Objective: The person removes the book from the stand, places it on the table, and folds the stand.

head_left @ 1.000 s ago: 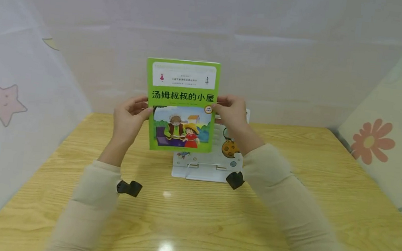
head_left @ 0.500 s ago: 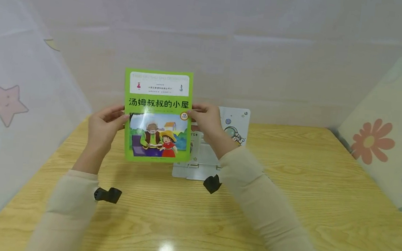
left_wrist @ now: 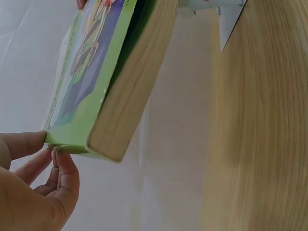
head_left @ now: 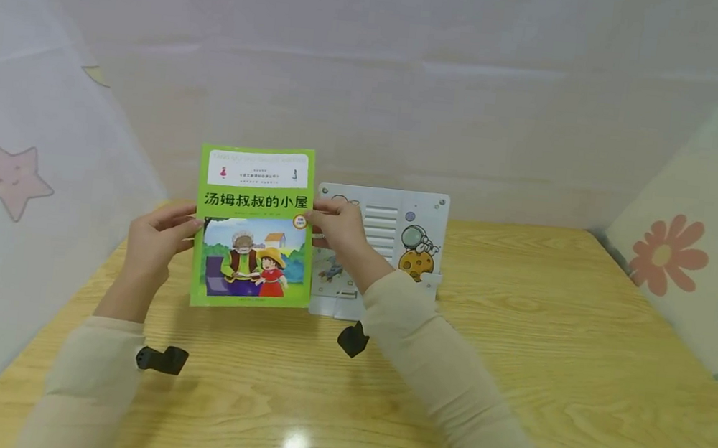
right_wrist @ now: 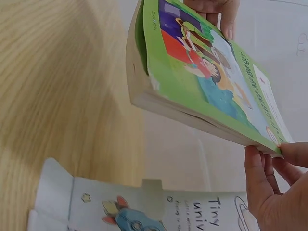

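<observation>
A thick green paperback book (head_left: 256, 228) with a picture of two people on its cover is held upright above the table, front toward the head camera. My left hand (head_left: 156, 251) pinches its left edge, the spine side, with the thumb in front and fingers behind. On the opposite edge my right hand (head_left: 343, 235) pinches the book (right_wrist: 207, 82) the same way. Just right of the book stands a white bookstand (head_left: 381, 215) printed with an astronaut and planets; my right hand and forearm cover part of it. The wrist views show the book's page edges.
The wooden table (head_left: 546, 372) reaches toward a pale cloth backdrop (head_left: 370, 110). Side cloths carry a pink star (head_left: 10, 181) and a red flower (head_left: 669, 254). Black wrist mounts (head_left: 162, 359) sit at both sleeves.
Both hands have carried the book left and downward, from in front of the bookstand to beside it. More of the bookstand shows now. The grip on the book looks the same.
</observation>
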Demonstrator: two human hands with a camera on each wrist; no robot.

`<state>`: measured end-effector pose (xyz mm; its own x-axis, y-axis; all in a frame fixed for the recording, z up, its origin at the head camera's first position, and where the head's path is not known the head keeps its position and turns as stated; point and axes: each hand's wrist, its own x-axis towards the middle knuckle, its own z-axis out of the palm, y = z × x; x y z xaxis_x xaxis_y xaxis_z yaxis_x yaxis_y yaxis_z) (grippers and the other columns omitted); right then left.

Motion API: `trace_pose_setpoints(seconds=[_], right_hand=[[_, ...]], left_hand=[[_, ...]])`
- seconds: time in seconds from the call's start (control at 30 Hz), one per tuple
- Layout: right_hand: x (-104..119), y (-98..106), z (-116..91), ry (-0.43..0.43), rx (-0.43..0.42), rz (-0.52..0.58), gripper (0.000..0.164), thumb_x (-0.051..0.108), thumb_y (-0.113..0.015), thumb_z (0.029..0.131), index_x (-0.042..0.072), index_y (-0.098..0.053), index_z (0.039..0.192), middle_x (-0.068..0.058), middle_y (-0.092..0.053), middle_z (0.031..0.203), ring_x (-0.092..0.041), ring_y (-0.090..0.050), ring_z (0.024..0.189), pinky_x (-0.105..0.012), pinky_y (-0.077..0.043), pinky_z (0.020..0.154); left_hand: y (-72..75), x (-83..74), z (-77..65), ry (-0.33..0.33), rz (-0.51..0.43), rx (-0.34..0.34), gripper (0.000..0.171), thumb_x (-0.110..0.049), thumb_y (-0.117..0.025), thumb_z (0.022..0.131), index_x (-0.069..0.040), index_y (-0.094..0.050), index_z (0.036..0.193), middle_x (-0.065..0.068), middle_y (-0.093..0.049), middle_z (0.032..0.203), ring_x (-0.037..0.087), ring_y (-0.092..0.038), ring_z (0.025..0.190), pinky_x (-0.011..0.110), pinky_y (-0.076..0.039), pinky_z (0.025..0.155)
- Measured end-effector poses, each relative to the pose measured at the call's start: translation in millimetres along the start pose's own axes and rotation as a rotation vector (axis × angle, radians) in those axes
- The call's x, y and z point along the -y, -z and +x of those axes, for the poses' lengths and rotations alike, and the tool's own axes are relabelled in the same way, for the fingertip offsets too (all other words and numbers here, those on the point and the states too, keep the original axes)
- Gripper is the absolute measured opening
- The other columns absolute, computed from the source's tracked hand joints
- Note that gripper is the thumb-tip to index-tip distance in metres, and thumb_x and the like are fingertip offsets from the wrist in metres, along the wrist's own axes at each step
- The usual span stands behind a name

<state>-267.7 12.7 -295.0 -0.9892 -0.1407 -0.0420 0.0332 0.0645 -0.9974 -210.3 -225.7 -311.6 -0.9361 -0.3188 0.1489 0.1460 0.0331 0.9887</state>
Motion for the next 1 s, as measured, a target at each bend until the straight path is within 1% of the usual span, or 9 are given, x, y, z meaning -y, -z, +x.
trace_pose_setpoints(seconds=[0.17,0.37,0.47,0.57,0.67,0.73,0.8,0.93,1.0], right_hand=[[-6.3,-9.3,1.3,-0.043,0.005,0.029,0.029,0.012,-0.06,0.09,0.008,-0.063,0.119,-0.011,-0.067,0.111,-0.023,-0.066,0.095,-0.032,-0.057,0.078],[-16.1,-21.6,2.5,-0.104,-0.003,0.087,0.029,0.01,-0.06,0.089,0.008,-0.064,0.118,-0.011,-0.068,0.108,-0.025,-0.066,0.095,-0.035,-0.056,0.082],[-21.9,-28.5,3.0,-0.133,0.001,0.111,0.028,0.009,-0.06,0.089,0.007,-0.065,0.117,-0.01,-0.069,0.108,-0.024,-0.066,0.093,-0.035,-0.056,0.081],[-28.1,-34.3,2.8,-0.157,0.004,0.107,0.027,0.01,-0.06,0.09,0.008,-0.065,0.116,-0.01,-0.069,0.107,-0.022,-0.066,0.092,-0.032,-0.057,0.078],[-33.9,-39.3,2.6,-0.165,0.02,0.089,0.027,0.009,-0.059,0.09,0.006,-0.064,0.116,-0.01,-0.069,0.108,-0.023,-0.067,0.094,-0.03,-0.057,0.076],[-38.2,-41.9,2.8,-0.17,0.036,0.082,0.028,0.008,-0.059,0.089,0.006,-0.064,0.117,-0.01,-0.068,0.109,-0.023,-0.066,0.096,-0.03,-0.056,0.077],[-43.1,-44.1,3.1,-0.174,0.054,0.079,0.031,0.006,-0.058,0.089,0.006,-0.063,0.119,-0.01,-0.068,0.111,-0.022,-0.065,0.097,-0.031,-0.055,0.08],[-53.2,-46.9,4.1,-0.175,0.087,0.081,0.037,-0.001,-0.056,0.086,0.006,-0.06,0.123,-0.011,-0.065,0.114,-0.022,-0.063,0.099,-0.035,-0.053,0.087],[-57.0,-48.3,4.3,-0.176,0.093,0.085,0.039,-0.003,-0.055,0.085,0.006,-0.06,0.123,-0.012,-0.065,0.115,-0.023,-0.063,0.1,-0.036,-0.053,0.088]], left_hand=[[9.7,4.7,1.3,0.053,-0.002,0.014,0.028,-0.003,-0.061,0.086,-0.03,-0.067,0.083,-0.016,-0.063,0.077,-0.002,-0.06,0.07,0.012,-0.054,0.064],[22.0,11.7,2.6,0.082,0.028,0.074,0.027,-0.006,-0.061,0.088,-0.031,-0.065,0.081,-0.02,-0.063,0.077,-0.004,-0.061,0.069,0.012,-0.053,0.064],[29.7,17.1,4.2,0.119,0.045,0.106,0.024,-0.008,-0.061,0.089,-0.031,-0.064,0.081,-0.021,-0.063,0.076,-0.004,-0.061,0.069,0.012,-0.053,0.064],[36.4,24.2,6.4,0.158,0.074,0.131,0.018,-0.012,-0.061,0.089,-0.029,-0.064,0.085,-0.021,-0.063,0.077,-0.003,-0.06,0.069,0.012,-0.053,0.065],[41.5,32.0,7.8,0.197,0.113,0.14,0.013,-0.016,-0.062,0.089,-0.024,-0.065,0.098,-0.022,-0.062,0.077,-0.003,-0.06,0.07,0.012,-0.053,0.066],[44.1,37.3,8.1,0.224,0.132,0.141,0.022,-0.018,-0.062,0.089,-0.019,-0.063,0.11,-0.022,-0.062,0.078,-0.004,-0.06,0.071,0.012,-0.053,0.067],[45.9,42.5,7.9,0.24,0.149,0.145,0.035,-0.019,-0.061,0.089,-0.012,-0.057,0.123,-0.022,-0.062,0.077,-0.004,-0.06,0.071,0.012,-0.053,0.067],[46.7,50.8,8.1,0.268,0.17,0.146,0.054,-0.017,-0.059,0.09,0.001,-0.041,0.138,-0.02,-0.061,0.075,-0.004,-0.061,0.07,0.013,-0.054,0.067],[46.4,53.8,8.9,0.284,0.165,0.143,0.057,-0.016,-0.058,0.091,0.004,-0.035,0.14,-0.02,-0.061,0.072,-0.004,-0.061,0.069,0.013,-0.054,0.066]])
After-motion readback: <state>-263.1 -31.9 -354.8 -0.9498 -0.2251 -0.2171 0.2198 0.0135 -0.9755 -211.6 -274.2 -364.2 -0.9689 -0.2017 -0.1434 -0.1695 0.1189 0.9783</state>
